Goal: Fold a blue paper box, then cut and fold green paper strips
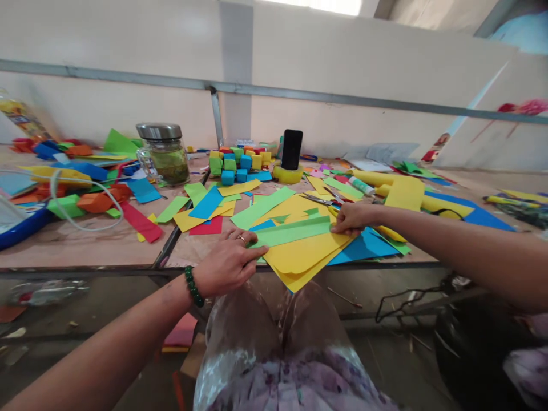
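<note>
A light green paper strip [295, 231], with a crease running along its length, lies across a stack of yellow paper sheets [306, 260] at the table's front edge. At the strip's left end my left hand [229, 260] has its fingers closed on the paper, one finger stretched along the lower edge. My right hand [351, 220] is curled, pinching the right end; its fingertips are partly hidden. Scissors [319, 200] lie just beyond my right hand. Another green strip [263, 206] rests behind the held one, and blue paper [363, 248] sticks out below my right wrist.
Folded paper cubes [240, 165] stand behind the work, beside a phone [291, 149] propped on a yellow tape roll [287, 174]. A lidded glass jar [165, 154] of tea stands left. Yellow rolled paper [405, 191], a glue stick [361, 185] and scattered paper lie around.
</note>
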### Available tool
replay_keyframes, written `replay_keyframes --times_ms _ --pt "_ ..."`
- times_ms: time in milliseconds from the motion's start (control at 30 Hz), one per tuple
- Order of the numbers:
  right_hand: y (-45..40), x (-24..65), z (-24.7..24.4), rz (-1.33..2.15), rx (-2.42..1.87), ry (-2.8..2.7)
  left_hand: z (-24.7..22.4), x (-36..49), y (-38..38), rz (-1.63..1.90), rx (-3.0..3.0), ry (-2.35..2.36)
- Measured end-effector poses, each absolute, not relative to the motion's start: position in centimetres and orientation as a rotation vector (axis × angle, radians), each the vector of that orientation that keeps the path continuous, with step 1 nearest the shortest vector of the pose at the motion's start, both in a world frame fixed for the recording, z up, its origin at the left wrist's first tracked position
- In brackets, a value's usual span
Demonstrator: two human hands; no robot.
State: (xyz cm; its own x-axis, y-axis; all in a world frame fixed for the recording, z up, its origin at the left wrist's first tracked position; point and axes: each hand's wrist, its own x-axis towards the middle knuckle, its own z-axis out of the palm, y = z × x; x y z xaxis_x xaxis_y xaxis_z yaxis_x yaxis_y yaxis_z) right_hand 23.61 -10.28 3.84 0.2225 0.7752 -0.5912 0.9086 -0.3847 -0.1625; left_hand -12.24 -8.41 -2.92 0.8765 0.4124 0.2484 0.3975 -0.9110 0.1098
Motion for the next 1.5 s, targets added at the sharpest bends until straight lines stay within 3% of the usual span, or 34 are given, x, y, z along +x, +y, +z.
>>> replay_keyframes --times_ms 200,300,367,467,1100,1333,1500 --pt "-9.1 19.9 6.2 -0.695 2.248 1.866 -2.4 -11.9 -9.0 0.411 3.008 0.680" --pt "-8.9 14.2 4.8 -1.023 2.011 2.165 -2.2 -11.7 -9.4 0.424 3.012 0.714" --pt "-8.9 11.0 3.1 -1.276 1.926 2.135 -2.3 -11.9 -9.7 0.445 2.994 0.744" --pt "-8.7 9.2 1.3 -1.388 1.951 2.023 -2.8 -13.0 -10.0 0.516 2.930 0.789" --pt "-11.5 22.8 3.2 -1.065 2.164 1.628 -5.6 -14.6 -11.3 0.818 2.775 1.061" --pt "-8.6 11.7 4.7 -0.700 1.998 2.066 -5.4 -14.1 -11.4 0.826 2.765 1.120" --pt "-7.3 5.7 1.7 -1.069 1.810 2.198 -5.3 -14.3 -11.6 0.822 2.748 1.130"
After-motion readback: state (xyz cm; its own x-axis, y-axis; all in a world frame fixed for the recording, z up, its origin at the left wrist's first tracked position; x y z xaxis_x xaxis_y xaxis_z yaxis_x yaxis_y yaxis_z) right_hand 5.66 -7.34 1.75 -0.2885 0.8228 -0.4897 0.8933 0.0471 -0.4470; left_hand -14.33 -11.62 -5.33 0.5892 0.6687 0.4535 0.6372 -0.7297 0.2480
